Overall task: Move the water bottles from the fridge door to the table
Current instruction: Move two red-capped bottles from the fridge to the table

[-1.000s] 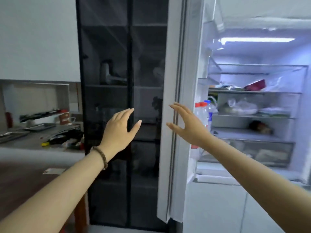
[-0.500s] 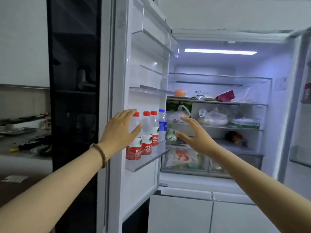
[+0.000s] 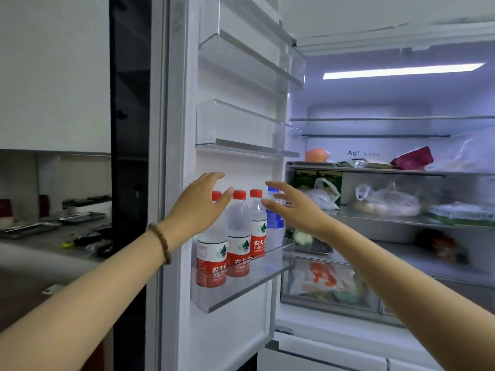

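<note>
Three red-capped water bottles with red labels stand in a row on the lowest clear shelf of the open fridge door: the nearest bottle, a middle one and a third. Behind them stands a blue-labelled bottle. My left hand, fingers spread, hovers at the neck of the nearest bottle and partly hides it. My right hand is open in front of the blue-labelled bottle. Neither hand holds anything.
Two empty clear door shelves sit above the bottles. The lit fridge interior holds bagged food on glass shelves and drawers below. A dark glass cabinet stands left of the door, with a cluttered counter further left.
The view has swung right and closer to the fridge door. Both hands have moved in toward the bottle row, the right one swinging left from the fridge interior.
</note>
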`<state>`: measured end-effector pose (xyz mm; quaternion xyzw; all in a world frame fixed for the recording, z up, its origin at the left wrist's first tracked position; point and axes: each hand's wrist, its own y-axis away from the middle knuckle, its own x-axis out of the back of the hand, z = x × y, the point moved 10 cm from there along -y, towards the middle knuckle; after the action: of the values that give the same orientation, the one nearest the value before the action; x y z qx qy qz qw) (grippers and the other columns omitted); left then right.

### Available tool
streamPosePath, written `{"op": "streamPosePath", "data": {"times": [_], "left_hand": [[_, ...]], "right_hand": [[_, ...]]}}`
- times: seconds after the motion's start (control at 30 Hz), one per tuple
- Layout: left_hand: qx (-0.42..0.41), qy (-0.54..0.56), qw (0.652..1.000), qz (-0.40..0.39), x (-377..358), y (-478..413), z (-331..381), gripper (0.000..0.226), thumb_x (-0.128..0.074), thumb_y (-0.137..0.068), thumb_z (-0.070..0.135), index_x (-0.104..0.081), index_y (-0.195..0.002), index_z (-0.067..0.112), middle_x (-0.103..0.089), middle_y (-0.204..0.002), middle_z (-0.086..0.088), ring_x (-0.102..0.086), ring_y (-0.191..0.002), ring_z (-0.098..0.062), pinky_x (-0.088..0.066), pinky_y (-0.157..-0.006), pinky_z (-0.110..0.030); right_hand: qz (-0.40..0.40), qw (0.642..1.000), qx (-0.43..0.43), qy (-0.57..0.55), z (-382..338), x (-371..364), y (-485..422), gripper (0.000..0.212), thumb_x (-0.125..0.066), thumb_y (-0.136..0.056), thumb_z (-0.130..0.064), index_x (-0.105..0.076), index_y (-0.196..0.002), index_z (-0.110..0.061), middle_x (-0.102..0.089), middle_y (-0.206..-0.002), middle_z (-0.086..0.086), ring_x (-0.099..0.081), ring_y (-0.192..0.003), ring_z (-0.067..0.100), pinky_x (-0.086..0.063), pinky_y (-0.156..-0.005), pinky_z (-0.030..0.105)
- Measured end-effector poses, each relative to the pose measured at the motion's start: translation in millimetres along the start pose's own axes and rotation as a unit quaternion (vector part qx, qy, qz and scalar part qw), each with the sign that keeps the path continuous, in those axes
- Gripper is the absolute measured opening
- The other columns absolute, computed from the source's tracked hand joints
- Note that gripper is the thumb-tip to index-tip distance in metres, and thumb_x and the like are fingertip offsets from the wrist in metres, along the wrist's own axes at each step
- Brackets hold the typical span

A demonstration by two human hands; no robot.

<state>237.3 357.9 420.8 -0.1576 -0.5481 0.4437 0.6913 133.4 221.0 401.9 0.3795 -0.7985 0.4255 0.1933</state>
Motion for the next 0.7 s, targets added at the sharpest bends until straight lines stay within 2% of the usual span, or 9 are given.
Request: {"op": "streamPosePath", "data": {"times": [0.13, 0.33, 0.53, 0.7], "left_hand": [[0.032, 0.018, 0.999, -0.002, -12, -9, -7, 0.055, -0.043, -0.091, 0.046, -0.033, -0.140, 0.022, -0.036, -0.148, 0.002, -0.043, -0.128, -0.019, -0.037, -0.101, -0.031], [0.080, -0.001, 0.997, 0.023, -29, -21, -20, 0.055, -0.045, -0.091, 0.046, -0.034, -0.139, 0.022, -0.040, -0.145, 0.001, -0.046, -0.125, -0.016, -0.040, -0.104, -0.035], [0.171, -0.009, 0.984, 0.053, -43, -26, -45, 0.056, -0.052, -0.088, 0.044, -0.039, -0.136, 0.018, -0.045, -0.140, -0.002, -0.045, -0.126, -0.017, -0.035, -0.100, -0.027], [0.241, 0.014, 0.967, 0.077, -50, -19, -64, 0.054, -0.055, -0.088, 0.040, -0.038, -0.133, 0.016, -0.050, -0.133, -0.004, -0.049, -0.120, -0.019, -0.036, -0.095, -0.025]], "right_hand": [[-0.030, 0.998, 0.020, -0.047, 7, -20, -32, 0.060, -0.059, -0.085, -0.046, -0.038, -0.139, -0.029, -0.045, -0.143, 0.002, -0.043, -0.131, 0.017, -0.039, -0.108, 0.042], [-0.071, 0.992, 0.071, -0.075, 21, -45, -73, 0.054, -0.055, -0.091, -0.037, -0.039, -0.140, -0.022, -0.045, -0.144, 0.000, -0.042, -0.131, 0.015, -0.035, -0.102, 0.024], [-0.157, 0.972, 0.101, -0.144, 39, -69, -96, 0.056, -0.057, -0.090, -0.036, -0.038, -0.140, -0.021, -0.053, -0.137, 0.002, -0.051, -0.125, 0.017, -0.041, -0.107, 0.036], [-0.162, 0.957, 0.157, -0.182, 38, -74, -104, 0.045, -0.059, -0.090, -0.029, -0.048, -0.131, -0.015, -0.060, -0.126, 0.001, -0.059, -0.112, 0.013, -0.046, -0.101, 0.030]]}}
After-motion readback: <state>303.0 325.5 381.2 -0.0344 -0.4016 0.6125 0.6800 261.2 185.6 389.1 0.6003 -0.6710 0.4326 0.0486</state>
